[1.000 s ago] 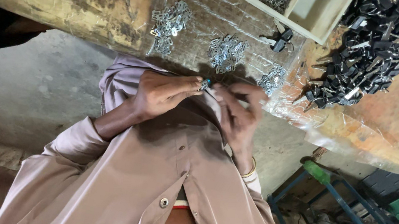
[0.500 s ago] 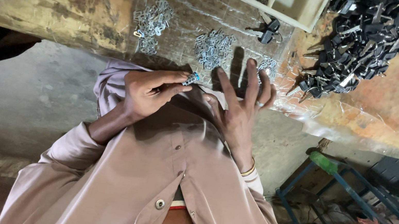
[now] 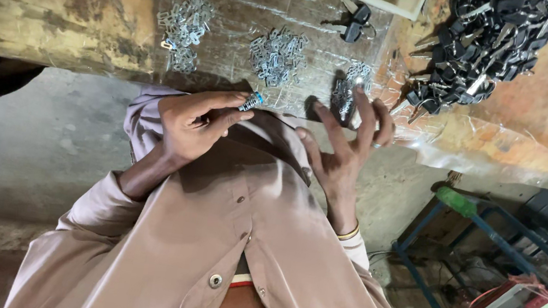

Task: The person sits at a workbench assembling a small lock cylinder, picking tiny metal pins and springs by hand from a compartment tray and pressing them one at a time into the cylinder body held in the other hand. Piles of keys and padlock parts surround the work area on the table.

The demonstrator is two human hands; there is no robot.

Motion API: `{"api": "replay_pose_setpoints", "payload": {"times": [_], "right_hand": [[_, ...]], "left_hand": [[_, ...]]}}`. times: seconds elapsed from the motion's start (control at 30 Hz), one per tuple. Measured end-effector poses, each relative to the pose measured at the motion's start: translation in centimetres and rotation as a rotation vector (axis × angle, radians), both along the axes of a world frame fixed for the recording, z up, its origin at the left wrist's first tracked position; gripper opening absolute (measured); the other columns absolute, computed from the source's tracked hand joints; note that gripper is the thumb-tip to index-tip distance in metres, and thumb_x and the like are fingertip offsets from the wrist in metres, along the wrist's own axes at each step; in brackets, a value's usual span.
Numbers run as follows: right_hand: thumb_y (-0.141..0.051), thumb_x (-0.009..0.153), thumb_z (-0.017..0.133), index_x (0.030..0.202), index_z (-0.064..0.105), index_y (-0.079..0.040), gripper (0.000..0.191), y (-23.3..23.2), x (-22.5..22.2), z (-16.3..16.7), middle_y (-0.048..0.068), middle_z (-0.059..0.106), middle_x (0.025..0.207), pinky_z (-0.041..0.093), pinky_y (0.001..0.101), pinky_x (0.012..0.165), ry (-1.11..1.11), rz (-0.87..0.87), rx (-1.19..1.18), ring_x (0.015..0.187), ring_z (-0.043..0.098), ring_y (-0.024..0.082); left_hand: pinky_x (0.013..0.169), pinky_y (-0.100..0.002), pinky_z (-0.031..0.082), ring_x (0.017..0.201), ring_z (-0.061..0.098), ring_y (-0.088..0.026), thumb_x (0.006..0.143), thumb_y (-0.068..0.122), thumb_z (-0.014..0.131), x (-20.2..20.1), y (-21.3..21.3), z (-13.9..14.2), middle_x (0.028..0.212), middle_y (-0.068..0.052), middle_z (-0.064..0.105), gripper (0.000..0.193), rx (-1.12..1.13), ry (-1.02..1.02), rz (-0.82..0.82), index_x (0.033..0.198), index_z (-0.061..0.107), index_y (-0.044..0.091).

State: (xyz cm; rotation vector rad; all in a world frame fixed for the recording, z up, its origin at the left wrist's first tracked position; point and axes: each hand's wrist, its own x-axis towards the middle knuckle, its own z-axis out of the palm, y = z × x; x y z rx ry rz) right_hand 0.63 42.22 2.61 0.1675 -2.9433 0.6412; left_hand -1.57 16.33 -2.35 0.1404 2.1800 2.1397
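Left hand (image 3: 192,125) pinches a small metal part (image 3: 251,101); open right hand (image 3: 346,146) reaches the rightmost pile (image 3: 349,89), nearer than the part.

Small silvery metal piece (image 3: 251,101), blue-tipped, tilted, above bench edge

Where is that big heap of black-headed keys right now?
In the head view the heap of black-headed keys lies at the upper right on the workbench, just beyond the right hand.
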Motion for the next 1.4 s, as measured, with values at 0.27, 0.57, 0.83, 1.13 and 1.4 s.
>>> {"api": "replay_pose_setpoints", "payload": {"times": [0.27,0.57,0.83,1.13,1.4], "right_hand": [[-0.039,0.091,0.089,0.122,0.076,-0.013,0.042,-0.1,-0.5,-0.3,0.011,0.047,0.151,0.027,0.0543,0.119,0.08,0.02,-0.001,0.14,0.035,0.037],[-0.009,0.081,0.088,0.095,0.077,-0.009,0.019,-0.7,-1.4,0.5,0.004,0.077,0.109,0.029,0.0441,0.108,0.115,0.163,-0.252,0.111,0.062,0.025],[0.003,0.086,0.08,0.087,0.063,-0.005,0.019,-4.1,-2.2,-0.2,0.01,0.077,0.099,0.044,0.0384,0.106,0.07,0.114,-0.691,0.091,0.074,0.02],[0.005,0.09,0.08,0.101,0.071,0.0,0.016,-6.4,-3.2,0.4,0.011,0.077,0.102,0.044,0.0361,0.102,-0.032,0.106,-0.692,0.094,0.07,0.02],[0.003,0.092,0.078,0.112,0.075,-0.002,0.02,-7.2,-3.1,1.2,0.008,0.071,0.104,0.041,0.0342,0.095,-0.063,0.145,-0.512,0.091,0.064,0.024]], "left_hand": [[0.056,-0.022,0.054,0.066,0.069,-0.009,0.093,-0.004,0.081,0.0,0.2,-0.2,0.115,-0.015,0.077,0.021,-0.024,-0.005,0.004,0.112,0.072,-0.005],[0.06,-0.024,0.056,0.068,0.071,-0.01,0.089,-0.002,0.086,-0.7,0.0,0.1,0.109,-0.014,0.078,0.025,-0.098,0.062,0.019,0.11,0.074,-0.003],[0.078,-0.03,0.064,0.094,0.078,-0.019,0.091,0.0,0.085,-0.9,0.2,0.0,0.114,-0.015,0.076,0.026,-0.077,0.178,0.039,0.114,0.073,-0.001],[0.071,-0.028,0.062,0.089,0.078,-0.017,0.09,0.003,0.086,-0.9,0.2,0.3,0.113,-0.012,0.077,0.025,-0.163,0.159,0.045,0.113,0.075,0.001],[0.071,-0.027,0.062,0.091,0.079,-0.019,0.089,0.004,0.086,-0.8,0.2,0.2,0.113,-0.012,0.077,0.026,-0.187,0.179,0.051,0.113,0.075,0.002]]}}
